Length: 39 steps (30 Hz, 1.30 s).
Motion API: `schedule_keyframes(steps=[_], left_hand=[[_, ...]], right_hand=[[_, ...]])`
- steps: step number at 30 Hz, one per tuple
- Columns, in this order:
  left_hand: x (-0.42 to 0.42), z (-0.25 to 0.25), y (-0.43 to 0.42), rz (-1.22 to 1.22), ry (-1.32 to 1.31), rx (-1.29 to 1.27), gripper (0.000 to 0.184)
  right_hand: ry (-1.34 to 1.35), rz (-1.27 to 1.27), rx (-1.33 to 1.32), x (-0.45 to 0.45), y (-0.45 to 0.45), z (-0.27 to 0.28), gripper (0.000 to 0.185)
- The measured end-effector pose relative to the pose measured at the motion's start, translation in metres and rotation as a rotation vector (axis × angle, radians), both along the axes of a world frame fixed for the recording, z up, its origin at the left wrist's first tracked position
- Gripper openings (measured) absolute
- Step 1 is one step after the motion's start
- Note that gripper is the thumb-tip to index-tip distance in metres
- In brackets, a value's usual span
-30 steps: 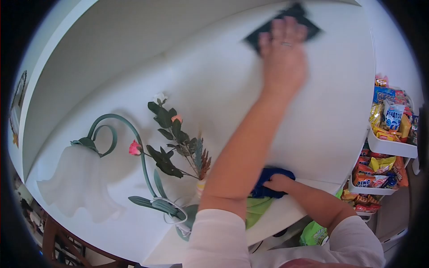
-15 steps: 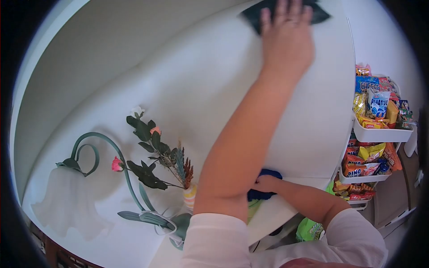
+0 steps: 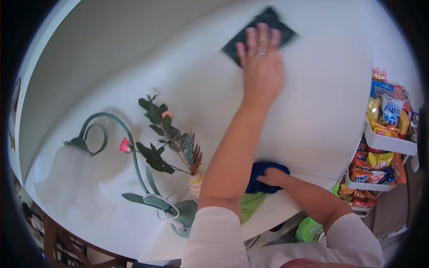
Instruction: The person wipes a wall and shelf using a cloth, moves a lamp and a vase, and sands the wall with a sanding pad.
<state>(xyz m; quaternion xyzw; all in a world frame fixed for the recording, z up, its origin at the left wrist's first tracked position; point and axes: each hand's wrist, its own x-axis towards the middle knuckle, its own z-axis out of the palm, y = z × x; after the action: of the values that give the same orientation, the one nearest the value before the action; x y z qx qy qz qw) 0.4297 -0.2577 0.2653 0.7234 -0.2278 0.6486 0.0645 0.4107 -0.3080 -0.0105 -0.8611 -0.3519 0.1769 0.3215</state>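
Observation:
Against the white surface, my left hand (image 3: 261, 67) presses a dark green cloth (image 3: 237, 47), fingers stretched and slightly apart over it. A ring shows on one finger, and the cloth's edges are a little blurred. Lower down, my right hand (image 3: 271, 177) has its fingers closed on a bunched blue cloth (image 3: 279, 168); its fingertips are partly hidden in the folds. A light green cloth (image 3: 251, 206) lies just below the blue one. My left forearm crosses in front of part of both lower cloths.
A lamp with a frilled white shade (image 3: 69, 183) stands at the left. Beside it, a striped vase (image 3: 195, 184) holds artificial flowers (image 3: 172, 129). White baskets (image 3: 389, 144) of snack packets are at the right. A green bag (image 3: 309, 230) sits low, near my right arm.
My left hand and the dark cloth moved up to the top edge, then came back down and left. The view shifted sideways and back. My right hand stays at the blue cloth.

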Motion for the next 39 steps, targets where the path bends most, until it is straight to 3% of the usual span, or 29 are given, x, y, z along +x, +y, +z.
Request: schedule_keyframes(steps=[2,4,6,11,14,15,17,18,20,24,31,35,39], left_hand=[[0.035,0.008,0.067,0.092,-0.074,-0.318,0.042],[0.017,0.016,0.115,0.056,0.066,-0.697,0.046],[0.019,0.015,0.152,-0.026,0.154,-0.887,0.048],[0.006,-0.055,0.081,0.138,0.295,-0.522,0.05],[0.014,-0.048,0.105,0.156,0.212,-0.573,0.05],[0.019,-0.031,0.122,0.112,0.048,-0.678,0.047],[0.004,0.001,0.16,0.194,0.136,-0.691,0.041],[-0.003,0.007,0.161,0.212,0.307,-0.711,0.042],[-0.013,0.002,0.156,0.232,0.464,-0.696,0.043],[-0.019,-0.059,0.108,0.207,0.384,-0.565,0.047],[-0.001,0.011,0.172,0.169,0.279,-0.665,0.046],[-0.001,-0.035,0.128,0.274,0.201,-0.633,0.044],[0.0,-0.037,0.125,0.24,0.17,-0.651,0.043]], right_hand=[[-0.049,0.008,0.084,0.018,0.002,-0.034,0.057],[-0.041,-0.009,-0.02,0.013,0.007,-0.015,0.052],[-0.041,-0.023,-0.082,0.005,0.009,-0.002,0.05],[-0.026,-0.037,-0.036,0.001,0.006,0.001,0.052],[-0.041,-0.042,0.061,0.002,0.008,-0.011,0.053],[-0.031,-0.048,0.009,0.001,0.008,-0.009,0.053],[-0.017,-0.06,-0.099,-0.005,0.005,0.008,0.052],[-0.022,-0.06,-0.09,-0.004,0.005,0.008,0.052],[-0.026,-0.054,-0.07,-0.004,0.006,0.003,0.051],[-0.04,-0.034,-0.046,-0.004,0.008,-0.002,0.056],[-0.017,-0.04,-0.102,-0.008,0.006,0.012,0.057],[-0.067,-0.07,-0.09,-0.007,0.008,0.006,0.049],[-0.034,-0.032,-0.08,-0.001,0.006,-0.001,0.057]])
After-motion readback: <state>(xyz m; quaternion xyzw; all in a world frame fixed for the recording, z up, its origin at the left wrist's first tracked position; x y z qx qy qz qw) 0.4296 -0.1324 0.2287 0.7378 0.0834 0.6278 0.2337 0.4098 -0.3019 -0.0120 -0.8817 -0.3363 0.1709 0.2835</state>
